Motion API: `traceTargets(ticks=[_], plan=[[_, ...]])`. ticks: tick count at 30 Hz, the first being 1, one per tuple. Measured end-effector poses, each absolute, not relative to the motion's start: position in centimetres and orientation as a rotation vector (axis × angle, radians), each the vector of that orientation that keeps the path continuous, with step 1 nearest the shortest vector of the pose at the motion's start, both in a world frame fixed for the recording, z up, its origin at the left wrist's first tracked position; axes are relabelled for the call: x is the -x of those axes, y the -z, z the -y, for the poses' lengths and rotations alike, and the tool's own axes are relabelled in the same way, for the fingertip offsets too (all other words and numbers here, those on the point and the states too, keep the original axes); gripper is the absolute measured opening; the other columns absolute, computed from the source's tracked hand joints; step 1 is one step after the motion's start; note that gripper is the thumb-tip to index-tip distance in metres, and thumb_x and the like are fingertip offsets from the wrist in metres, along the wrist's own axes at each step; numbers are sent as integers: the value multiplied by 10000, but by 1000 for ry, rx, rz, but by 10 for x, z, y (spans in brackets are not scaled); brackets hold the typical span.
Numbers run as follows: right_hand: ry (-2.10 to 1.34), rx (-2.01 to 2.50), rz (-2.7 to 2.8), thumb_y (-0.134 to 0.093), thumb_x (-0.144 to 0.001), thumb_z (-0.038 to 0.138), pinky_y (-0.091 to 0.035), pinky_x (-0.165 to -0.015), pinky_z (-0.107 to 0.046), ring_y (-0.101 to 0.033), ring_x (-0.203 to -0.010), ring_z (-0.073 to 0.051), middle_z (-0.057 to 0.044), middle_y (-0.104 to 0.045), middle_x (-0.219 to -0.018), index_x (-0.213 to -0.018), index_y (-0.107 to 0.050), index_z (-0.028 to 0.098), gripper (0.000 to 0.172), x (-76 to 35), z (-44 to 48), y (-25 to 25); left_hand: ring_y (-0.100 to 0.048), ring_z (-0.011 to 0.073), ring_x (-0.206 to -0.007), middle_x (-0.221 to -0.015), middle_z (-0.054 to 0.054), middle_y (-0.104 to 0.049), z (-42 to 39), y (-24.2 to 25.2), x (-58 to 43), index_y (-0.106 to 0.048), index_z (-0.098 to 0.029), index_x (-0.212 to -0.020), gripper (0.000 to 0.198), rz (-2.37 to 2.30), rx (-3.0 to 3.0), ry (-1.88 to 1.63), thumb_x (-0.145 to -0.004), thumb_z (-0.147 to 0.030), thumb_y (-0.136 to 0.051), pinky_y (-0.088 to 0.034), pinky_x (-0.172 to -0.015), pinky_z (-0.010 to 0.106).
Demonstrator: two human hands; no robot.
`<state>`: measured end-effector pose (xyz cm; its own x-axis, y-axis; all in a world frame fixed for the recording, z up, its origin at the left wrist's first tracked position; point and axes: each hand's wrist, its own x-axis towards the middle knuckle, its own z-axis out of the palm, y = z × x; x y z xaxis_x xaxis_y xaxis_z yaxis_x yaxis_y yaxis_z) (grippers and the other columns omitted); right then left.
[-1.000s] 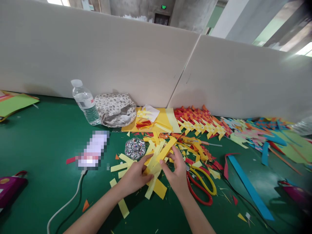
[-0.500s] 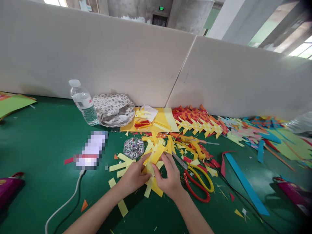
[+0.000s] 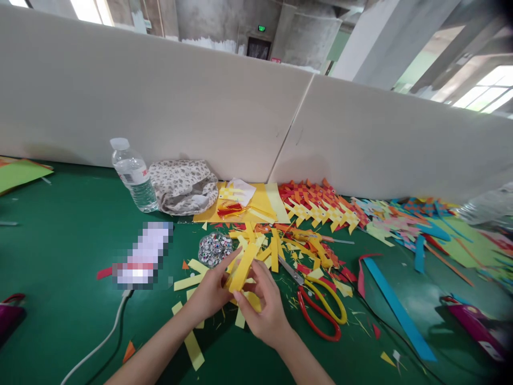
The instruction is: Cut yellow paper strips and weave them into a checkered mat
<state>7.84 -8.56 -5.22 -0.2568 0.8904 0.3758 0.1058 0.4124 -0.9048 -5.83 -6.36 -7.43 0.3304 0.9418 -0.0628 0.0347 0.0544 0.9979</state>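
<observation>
Between my two hands is a yellow paper strip [image 3: 243, 268], held slanting up and away over the table. My left hand [image 3: 212, 289] grips its left side, with the fingers partly hidden behind the paper. From the right, my right hand [image 3: 262, 305] pinches the strip's lower end with thumb and fingers. Under and around the hands lie pale yellow paper strips [image 3: 194, 350] and brighter yellow ones [image 3: 274, 250]. Scissors [image 3: 316, 297] with one red and one yellow handle lie just right of my right hand. A clear dish of googly eyes [image 3: 215, 249] stands beyond my left hand.
A water bottle [image 3: 134, 176], a patterned cloth bag [image 3: 183, 187] and a phone [image 3: 146, 251] with a white cable are on the left. Woven paper fish [image 3: 320, 211], a yellow glue gun [image 3: 320, 251] and a blue strip [image 3: 398, 310] lie rightward. A white partition [image 3: 160, 101] stands behind.
The yellow strip has turned in my hands and shows a broader flat face. My right thumb has moved to its lower end. The whole view has shifted slightly.
</observation>
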Motion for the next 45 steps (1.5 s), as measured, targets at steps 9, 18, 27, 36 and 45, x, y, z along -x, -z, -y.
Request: traceTargets(ticks=[9,18,27,36,45], plan=[[-1312,858,1451,-527,-793,300,-524,-756,-398,-524,-1038,-263,-128,-481,-1166,-1224,-373,219,465,-81,77,47,-540,146,-692,-985,65,-604,65,66,56,-349,-189,-1298,722,-925,-1327,-958,-605,-49,-495,-422,-591,229],[-984,956,1384,-510,-793,206,-534,-728,-379,-573,-963,-248,-117,-532,-1125,-1196,-426,228,412,-85,76,60,-336,66,-486,-591,-67,-448,69,55,55,-227,-203,-1349,793,-967,-1319,-863,-628,-12,-496,-257,-420,158],[-832,1134,1522,-509,-772,142,-537,-782,-357,-544,-1020,-231,-118,-448,-1199,-1227,-379,229,480,-83,73,64,-492,93,-659,-1093,52,-548,69,57,52,-215,-251,-1346,777,-1023,-1356,-903,-665,-114,-562,-405,-547,185],[-694,1157,1590,-482,-735,69,-559,-734,-333,-552,-993,-225,-109,-418,-1199,-1242,-367,258,554,-81,71,70,-493,194,-1029,-1297,74,-424,69,60,51,-243,-254,-1336,756,-926,-1333,-930,-669,-88,-559,-441,-799,273],[-726,1071,1739,-463,-743,48,-576,-706,-335,-543,-1012,-235,-126,-342,-1263,-1291,-273,275,623,-84,70,72,-508,193,-984,-1214,60,-502,72,58,51,-233,-237,-1338,790,-921,-1395,-929,-639,-16,-528,-452,-753,256]])
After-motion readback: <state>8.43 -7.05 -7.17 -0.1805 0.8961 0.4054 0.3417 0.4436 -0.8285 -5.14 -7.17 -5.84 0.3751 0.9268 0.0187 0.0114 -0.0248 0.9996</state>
